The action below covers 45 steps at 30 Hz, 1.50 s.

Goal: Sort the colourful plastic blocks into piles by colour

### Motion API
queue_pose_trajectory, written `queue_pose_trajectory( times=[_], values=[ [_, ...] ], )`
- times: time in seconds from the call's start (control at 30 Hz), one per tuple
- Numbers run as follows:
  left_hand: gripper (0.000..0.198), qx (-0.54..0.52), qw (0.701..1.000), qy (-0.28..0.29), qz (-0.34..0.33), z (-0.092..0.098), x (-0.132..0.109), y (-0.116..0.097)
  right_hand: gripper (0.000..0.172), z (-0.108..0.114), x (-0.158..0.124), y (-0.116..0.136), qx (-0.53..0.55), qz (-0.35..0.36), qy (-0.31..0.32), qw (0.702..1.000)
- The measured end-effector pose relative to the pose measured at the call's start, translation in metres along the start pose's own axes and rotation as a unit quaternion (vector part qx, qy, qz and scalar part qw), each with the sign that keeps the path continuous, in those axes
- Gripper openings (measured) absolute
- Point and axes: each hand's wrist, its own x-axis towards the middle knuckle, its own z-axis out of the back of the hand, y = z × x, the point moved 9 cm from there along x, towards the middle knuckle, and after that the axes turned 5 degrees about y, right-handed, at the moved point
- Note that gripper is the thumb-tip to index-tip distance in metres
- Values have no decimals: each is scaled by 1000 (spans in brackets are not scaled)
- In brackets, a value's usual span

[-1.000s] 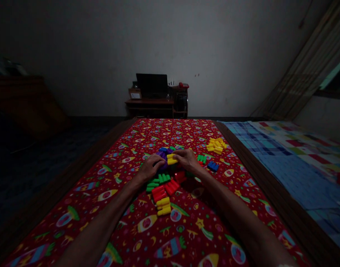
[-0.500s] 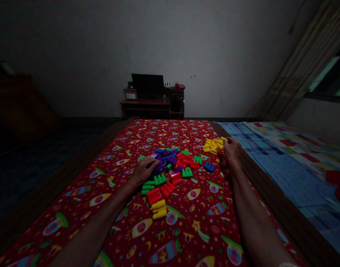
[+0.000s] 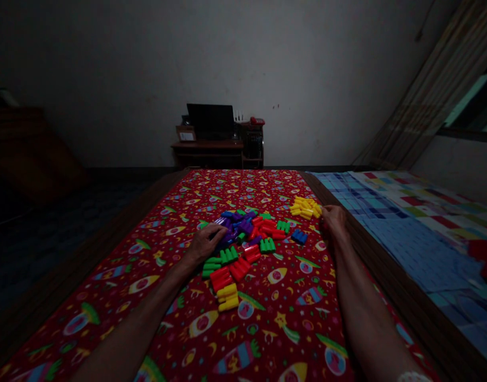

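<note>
My left hand [image 3: 205,243] rests at the left edge of a mixed pile of toy building blocks, thumb and fingers slightly apart. Its fingertips touch or nearly touch the purple blocks [image 3: 224,233]; what lies under the palm is hidden. My right hand [image 3: 334,219] is at the right side of a heap of yellow blocks [image 3: 305,207], its fingers loosely bent beside the nearest one, with nothing visible in them. Red blocks [image 3: 267,228] and a green block [image 3: 268,245] lie between the hands. A blue block [image 3: 299,236] sits apart, nearer my right hand.
A red patterned cloth [image 3: 275,339] covers the long surface under the blocks. Closer to me, a yellow block [image 3: 227,297] ends a line of red and green ones. A desk with a dark monitor [image 3: 210,121] stands by the far wall. Blue checked bedding [image 3: 387,233] lies to the right.
The yellow block at my right fingertips now lies lower, on the right side of the yellow heap. My right hand has lowered and drawn slightly right. My left hand has hardly moved.
</note>
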Motion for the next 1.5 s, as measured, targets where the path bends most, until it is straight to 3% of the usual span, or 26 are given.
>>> queue_pose_trajectory(
  times=[0.13, 0.23, 0.27, 0.33, 0.43, 0.53, 0.67, 0.77, 0.8, 0.87, 0.97, 1.03, 1.1, 1.2, 1.27, 1.5],
  values=[
    [36, 3, 1000, -1, 2, 0, 0, 0, 35, 12, -13, 54, -36, 84, 3, 996],
    [34, 5, 1000, -4, -6, 0, 0, -2, 30, -8, -48, 131, -3, 218, 135, 967],
    [34, 8, 1000, -9, -10, 1, -1, -3, 29, -20, -69, 160, 10, 268, 207, 941],
    [33, 19, 999, -22, -16, 5, -2, -5, 24, -43, -130, 210, 23, 373, 351, 859],
    [31, 37, 998, -46, -17, 11, -5, -7, 15, -66, -236, 243, -70, 518, 485, 701],
    [30, 49, 997, -62, -17, 16, -6, -8, 17, -75, -303, 238, -169, 590, 454, 646],
    [27, 54, 995, -70, -37, 18, -6, -10, 17, -72, -339, 233, -192, 652, 354, 643],
    [26, 56, 995, -77, -38, 20, -5, -8, 17, -67, -322, 237, -187, 623, 393, 650],
    [27, 55, 995, -80, -34, 20, -5, -6, 17, -65, -305, 240, -181, 597, 407, 667],
    [27, 54, 994, -87, -23, 22, -5, -1, 17, -53, -258, 247, -140, 544, 390, 730],
    [28, 52, 993, -102, 0, 24, -6, 6, 24, -30, -167, 236, -56, 456, 275, 844],
    [29, 51, 993, -108, 15, 25, -6, 10, 28, -15, -106, 202, -48, 355, 156, 920],
    [30, 49, 992, -109, 27, 25, -6, 12, 31, -5, -62, 160, -72, 264, 68, 959],
    [31, 46, 992, -108, 39, 26, -6, 13, 33, 2, -27, 104, -105, 174, 13, 979],
    [31, 45, 992, -109, 46, 26, -7, 14, 36, 4, -17, 82, -103, 151, -4, 983],
    [32, 50, 991, -113, 48, 27, -8, 14, 40, -3, -11, 63, -100, 120, 27, 987]
  ],
)
